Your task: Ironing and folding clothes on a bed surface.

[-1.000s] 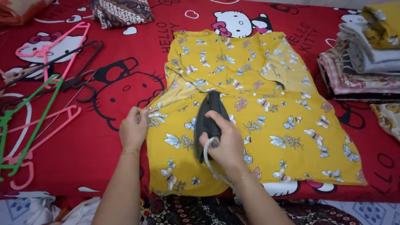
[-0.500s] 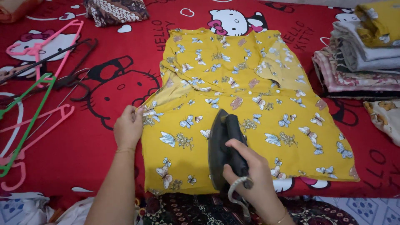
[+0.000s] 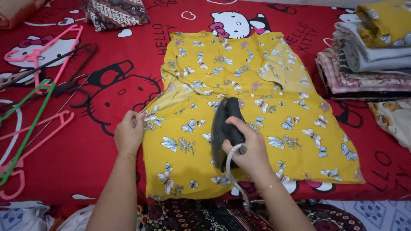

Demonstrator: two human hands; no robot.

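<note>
surface: red cartoon-print bed cover (image 3: 85, 158) | right hand (image 3: 250, 149) grip clenched on dark iron (image 3: 224, 128), on yellow butterfly garment (image 3: 239, 85) | left hand (image 3: 128, 132) pinching its left edge | far: hangers (image 3: 38, 81) left, folded clothes (image 3: 368, 60) right

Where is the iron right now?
The iron sits on the yellow dress, near its lower middle, gripped by the right hand; the left hand pins the dress's left edge.
</note>
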